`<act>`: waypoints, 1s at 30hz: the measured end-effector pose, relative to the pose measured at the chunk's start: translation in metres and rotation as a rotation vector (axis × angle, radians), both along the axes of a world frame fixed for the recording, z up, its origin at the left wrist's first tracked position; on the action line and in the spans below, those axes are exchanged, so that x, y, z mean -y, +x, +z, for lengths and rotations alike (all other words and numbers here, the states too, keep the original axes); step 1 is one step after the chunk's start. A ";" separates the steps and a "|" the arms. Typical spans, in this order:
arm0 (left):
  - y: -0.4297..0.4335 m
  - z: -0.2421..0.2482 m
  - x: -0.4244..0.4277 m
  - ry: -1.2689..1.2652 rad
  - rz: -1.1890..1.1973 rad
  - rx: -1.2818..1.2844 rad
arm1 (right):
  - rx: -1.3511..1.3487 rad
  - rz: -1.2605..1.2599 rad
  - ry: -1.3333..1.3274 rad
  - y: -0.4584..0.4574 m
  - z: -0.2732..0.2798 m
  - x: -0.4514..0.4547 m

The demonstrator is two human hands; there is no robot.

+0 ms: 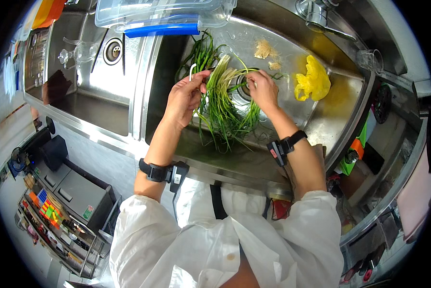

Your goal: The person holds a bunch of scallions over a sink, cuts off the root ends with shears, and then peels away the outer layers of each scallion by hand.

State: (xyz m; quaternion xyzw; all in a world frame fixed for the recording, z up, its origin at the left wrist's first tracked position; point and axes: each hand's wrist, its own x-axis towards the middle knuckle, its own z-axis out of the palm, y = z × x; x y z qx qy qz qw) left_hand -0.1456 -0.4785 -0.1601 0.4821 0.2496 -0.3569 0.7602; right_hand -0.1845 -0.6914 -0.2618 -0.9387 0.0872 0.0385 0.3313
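A heap of scallions (219, 104) lies in the steel sink basin before me, its pale stem ends towards the far side and green leaves towards me. My left hand (186, 95) is at the heap's left edge, with thumb and fingers closed on a thin white stalk (192, 71) that sticks up from the fist. Over the drain (243, 88), my right hand (263, 89) pinches a thin green scallion stalk (252, 69). Darker green scallion leaves (203, 52) lie behind my left hand. Trimmed roots (264, 49) rest on the basin floor farther back.
A crumpled yellow plastic bag (312, 80) sits at the basin's right. A clear plastic box (161, 14) with a blue latch overhangs the back left. The faucet (316, 18) is at the back right, near a drinking glass (369, 61). The left basin (96, 111) holds a clear glass vessel (79, 52).
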 end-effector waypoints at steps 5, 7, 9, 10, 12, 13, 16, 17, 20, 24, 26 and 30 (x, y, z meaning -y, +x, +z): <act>0.000 0.002 -0.003 0.028 0.041 -0.002 | -0.375 -0.121 0.028 0.029 0.000 -0.011; 0.000 0.003 -0.005 0.011 0.064 0.016 | -0.326 -0.085 -0.260 0.029 0.004 0.005; -0.002 0.000 -0.005 -0.022 0.059 -0.007 | -0.403 -0.028 -0.358 0.016 0.014 0.022; -0.003 -0.002 -0.003 -0.043 0.053 -0.019 | -0.480 0.002 -0.388 0.006 0.015 0.028; -0.005 -0.004 0.003 -0.046 0.020 -0.031 | -0.616 0.050 -0.382 -0.010 0.010 0.033; -0.005 -0.006 0.007 -0.050 0.011 -0.070 | -0.550 0.019 -0.376 -0.016 0.007 0.031; -0.008 -0.006 0.019 -0.071 -0.026 -0.074 | -0.374 -0.057 -0.341 -0.026 -0.009 0.016; -0.009 -0.007 0.023 -0.062 -0.036 -0.081 | -0.389 -0.070 -0.313 -0.027 -0.013 0.015; -0.013 -0.013 0.031 -0.020 -0.080 -0.087 | -0.431 -0.136 -0.176 -0.027 -0.022 0.011; -0.015 -0.020 0.039 0.118 -0.206 -0.075 | -0.630 -0.329 0.906 -0.021 0.000 0.030; -0.017 -0.024 0.047 0.156 -0.270 -0.005 | -0.617 -0.315 1.065 -0.016 0.030 0.037; -0.026 -0.046 0.068 0.265 -0.356 0.142 | -0.552 -0.258 1.230 -0.006 0.056 0.043</act>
